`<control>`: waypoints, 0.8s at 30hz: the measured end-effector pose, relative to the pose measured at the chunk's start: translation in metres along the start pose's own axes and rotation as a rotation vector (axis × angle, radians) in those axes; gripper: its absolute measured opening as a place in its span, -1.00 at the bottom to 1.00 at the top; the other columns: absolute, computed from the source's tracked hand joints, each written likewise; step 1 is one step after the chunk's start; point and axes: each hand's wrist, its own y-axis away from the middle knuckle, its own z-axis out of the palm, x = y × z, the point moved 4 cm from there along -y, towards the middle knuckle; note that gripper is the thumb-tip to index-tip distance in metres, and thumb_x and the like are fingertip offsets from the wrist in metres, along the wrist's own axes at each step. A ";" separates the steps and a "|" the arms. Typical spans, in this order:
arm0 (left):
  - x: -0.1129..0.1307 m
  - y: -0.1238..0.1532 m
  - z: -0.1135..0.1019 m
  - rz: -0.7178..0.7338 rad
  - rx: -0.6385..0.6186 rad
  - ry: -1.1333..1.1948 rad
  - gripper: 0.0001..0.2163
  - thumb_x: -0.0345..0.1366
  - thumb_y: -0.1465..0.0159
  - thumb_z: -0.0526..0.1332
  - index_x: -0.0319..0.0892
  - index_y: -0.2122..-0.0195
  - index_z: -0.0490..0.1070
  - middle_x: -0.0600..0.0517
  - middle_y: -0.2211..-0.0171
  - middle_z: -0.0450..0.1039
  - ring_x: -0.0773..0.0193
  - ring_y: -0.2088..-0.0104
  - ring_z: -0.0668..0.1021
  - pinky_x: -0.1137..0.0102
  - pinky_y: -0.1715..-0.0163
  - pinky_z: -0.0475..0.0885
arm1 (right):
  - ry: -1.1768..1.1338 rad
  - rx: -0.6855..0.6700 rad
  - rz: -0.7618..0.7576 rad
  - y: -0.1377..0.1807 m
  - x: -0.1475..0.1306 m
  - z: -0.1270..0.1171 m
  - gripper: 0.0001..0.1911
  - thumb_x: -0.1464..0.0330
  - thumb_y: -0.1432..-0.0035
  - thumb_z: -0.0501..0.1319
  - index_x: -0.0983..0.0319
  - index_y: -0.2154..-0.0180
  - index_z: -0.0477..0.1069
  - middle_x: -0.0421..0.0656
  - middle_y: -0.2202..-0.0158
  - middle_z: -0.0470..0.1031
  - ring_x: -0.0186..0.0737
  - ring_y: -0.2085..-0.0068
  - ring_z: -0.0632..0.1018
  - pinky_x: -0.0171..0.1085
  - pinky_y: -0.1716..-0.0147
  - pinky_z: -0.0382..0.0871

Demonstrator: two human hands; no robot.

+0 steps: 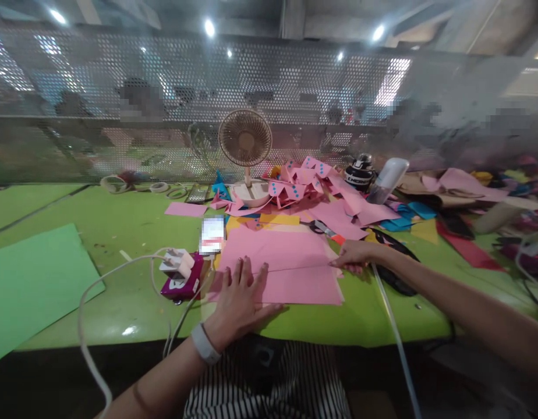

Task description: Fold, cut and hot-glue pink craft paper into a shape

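Note:
A large pink paper sheet lies on the green table in front of me, with a crease running across it. My left hand rests flat on the sheet's near left part, fingers stretched out. My right hand is at the sheet's right edge, fingers pinched together on the end of the crease. A white band sits on my left wrist.
A small desk fan stands behind the sheet, beside a heap of pink cut paper, scissors, a white bottle and a white charger with cable. A green sheet lies at left. A perforated screen closes the back.

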 end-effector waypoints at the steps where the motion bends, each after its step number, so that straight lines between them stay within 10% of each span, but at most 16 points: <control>1: 0.001 0.000 -0.001 -0.001 -0.005 -0.001 -0.12 0.39 -0.16 -0.06 -0.10 -0.35 0.03 -0.30 -0.34 -0.04 -0.40 -0.31 -0.01 -0.24 -0.18 -0.10 | -0.010 0.021 0.012 0.003 0.004 -0.003 -0.47 -0.04 0.12 0.35 0.28 0.69 0.35 -0.20 0.73 0.38 -0.40 0.69 0.38 -0.40 0.70 0.12; 7: 0.002 0.001 -0.003 0.008 0.001 -0.015 -0.12 0.40 -0.16 -0.09 -0.12 -0.35 0.05 -0.34 -0.33 -0.03 -0.41 -0.31 -0.01 -0.25 -0.16 -0.12 | -0.039 0.154 -0.085 0.019 -0.015 -0.013 -0.49 0.03 -0.07 0.24 0.24 0.69 0.28 -0.24 0.75 0.35 -0.43 0.70 0.33 -0.41 0.67 0.17; 18: 0.001 0.003 -0.003 -0.019 -0.045 -0.049 -0.11 0.41 -0.15 -0.10 -0.06 -0.37 -0.02 -0.29 -0.35 -0.06 -0.37 -0.31 0.01 -0.21 -0.17 -0.07 | -0.051 -0.063 -0.272 -0.022 -0.110 0.056 -0.52 0.03 -0.01 0.33 0.28 0.65 0.40 -0.20 0.72 0.44 -0.37 0.67 0.45 -0.41 0.67 0.19; 24: 0.004 -0.028 -0.040 0.051 -0.113 0.128 -0.44 0.19 -0.32 -0.05 -0.11 -0.03 0.45 -0.18 -0.01 0.41 -0.09 -0.04 0.43 0.06 -0.07 0.23 | -0.046 -0.094 -0.249 -0.025 -0.108 0.055 -0.55 0.07 0.02 0.35 0.28 0.66 0.42 -0.19 0.72 0.46 -0.38 0.67 0.43 -0.40 0.66 0.17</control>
